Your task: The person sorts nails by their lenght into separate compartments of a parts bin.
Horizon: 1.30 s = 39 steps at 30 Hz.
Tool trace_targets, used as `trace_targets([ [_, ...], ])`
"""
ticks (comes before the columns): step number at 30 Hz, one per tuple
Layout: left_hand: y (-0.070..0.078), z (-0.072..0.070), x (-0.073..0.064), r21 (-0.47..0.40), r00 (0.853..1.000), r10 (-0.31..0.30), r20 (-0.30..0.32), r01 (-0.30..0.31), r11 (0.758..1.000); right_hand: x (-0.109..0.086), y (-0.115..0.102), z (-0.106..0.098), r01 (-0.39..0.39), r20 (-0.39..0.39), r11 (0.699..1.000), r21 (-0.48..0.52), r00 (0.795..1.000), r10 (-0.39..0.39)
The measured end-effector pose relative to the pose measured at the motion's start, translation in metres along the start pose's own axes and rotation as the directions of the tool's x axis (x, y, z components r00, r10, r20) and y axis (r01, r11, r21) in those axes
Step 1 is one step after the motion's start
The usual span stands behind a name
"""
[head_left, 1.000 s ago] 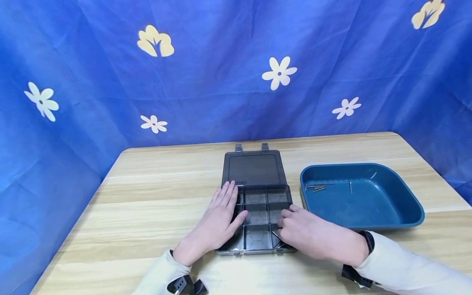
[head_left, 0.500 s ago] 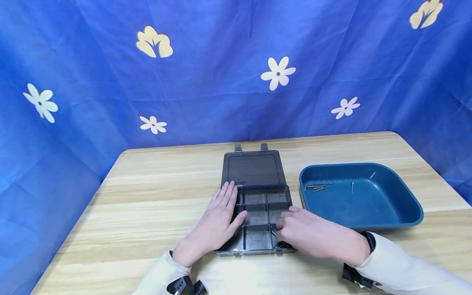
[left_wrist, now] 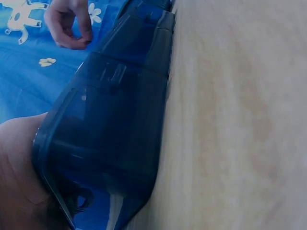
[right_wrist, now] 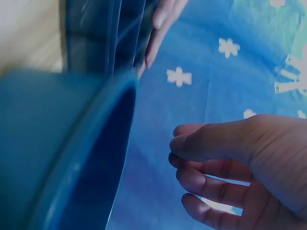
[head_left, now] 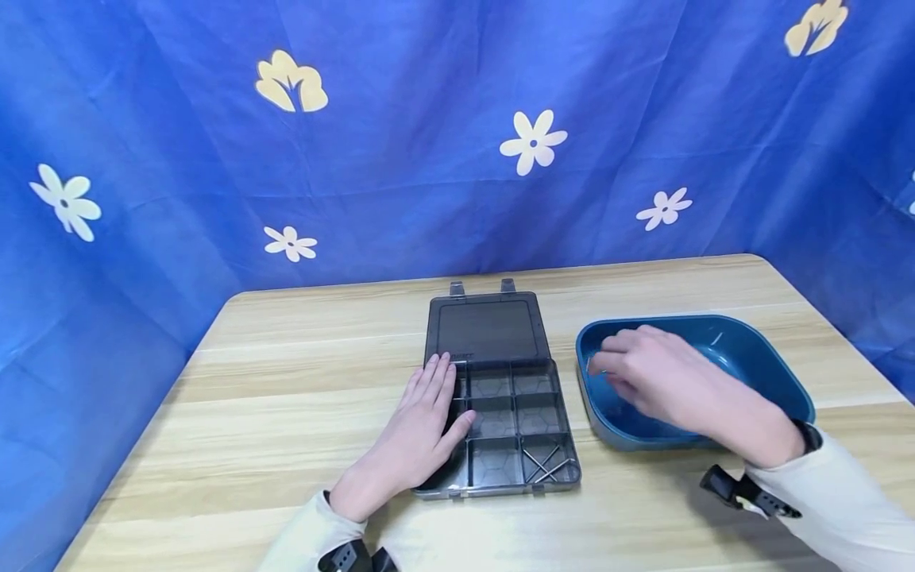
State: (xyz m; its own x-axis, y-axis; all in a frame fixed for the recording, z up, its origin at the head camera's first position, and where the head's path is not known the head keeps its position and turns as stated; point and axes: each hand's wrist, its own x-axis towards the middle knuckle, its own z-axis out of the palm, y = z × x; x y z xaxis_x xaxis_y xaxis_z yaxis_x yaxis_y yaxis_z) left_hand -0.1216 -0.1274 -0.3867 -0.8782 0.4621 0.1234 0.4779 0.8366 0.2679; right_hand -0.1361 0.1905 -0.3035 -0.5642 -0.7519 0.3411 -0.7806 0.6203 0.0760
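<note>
A smoky see-through compartment box (head_left: 493,465) lies with its lid (head_left: 488,327) folded back. My left hand (head_left: 411,433) rests on its left side, fingers straight and thumb spread over the compartments. Several thin metal nails (head_left: 546,465) lie crossed in the front right compartment. Over the blue bin (head_left: 782,373) hovers my right hand (head_left: 665,377), fingers loosely bent. In the right wrist view, the thumb and fingertips of my right hand (right_wrist: 230,167) are close together, with nothing visible between them. My right hand hides the left part of the bin's inside.
The bin stands to the right of the box, a narrow strip of wooden table (head_left: 322,373) between them. Two latches (head_left: 457,288) stick out from the lid's far edge. A blue curtain (head_left: 400,143) with flowers hangs behind the table.
My right hand has left the front right compartment and moved right, over the bin. The nails in that compartment now show fully. My left hand keeps its place on the box.
</note>
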Motion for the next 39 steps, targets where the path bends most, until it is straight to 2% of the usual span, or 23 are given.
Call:
trace_targets([
  [7,-0.001,0.001,0.0,0.015,1.0,0.005,-0.009,-0.005,1.0,-0.014,0.029,0.005,-0.17,0.03,0.985,0.02,0.985,0.17],
  [14,-0.001,0.003,-0.001,0.016,1.0,0.003,-0.004,-0.003,1.0,-0.026,0.048,0.019,-0.265,0.055,0.963,0.039,0.963,0.263],
  [21,-0.002,0.002,0.0,0.019,1.0,0.011,-0.023,-0.01,1.0,-0.028,0.057,0.04,-0.335,0.079,0.94,0.065,0.941,0.33],
  [25,-0.002,0.003,0.001,0.019,1.0,0.011,-0.019,-0.011,1.0,-0.031,0.06,0.048,-0.344,0.096,0.935,0.087,0.937,0.336],
  [29,-0.002,0.003,0.0,0.012,1.0,0.011,-0.022,-0.01,1.0,-0.03,0.058,0.051,-0.327,0.102,0.939,0.105,0.943,0.317],
  [39,-0.001,0.002,0.0,0.001,1.0,0.005,-0.015,-0.005,1.0,-0.031,0.056,0.065,-0.319,0.182,0.945,0.068,0.935,0.303],
])
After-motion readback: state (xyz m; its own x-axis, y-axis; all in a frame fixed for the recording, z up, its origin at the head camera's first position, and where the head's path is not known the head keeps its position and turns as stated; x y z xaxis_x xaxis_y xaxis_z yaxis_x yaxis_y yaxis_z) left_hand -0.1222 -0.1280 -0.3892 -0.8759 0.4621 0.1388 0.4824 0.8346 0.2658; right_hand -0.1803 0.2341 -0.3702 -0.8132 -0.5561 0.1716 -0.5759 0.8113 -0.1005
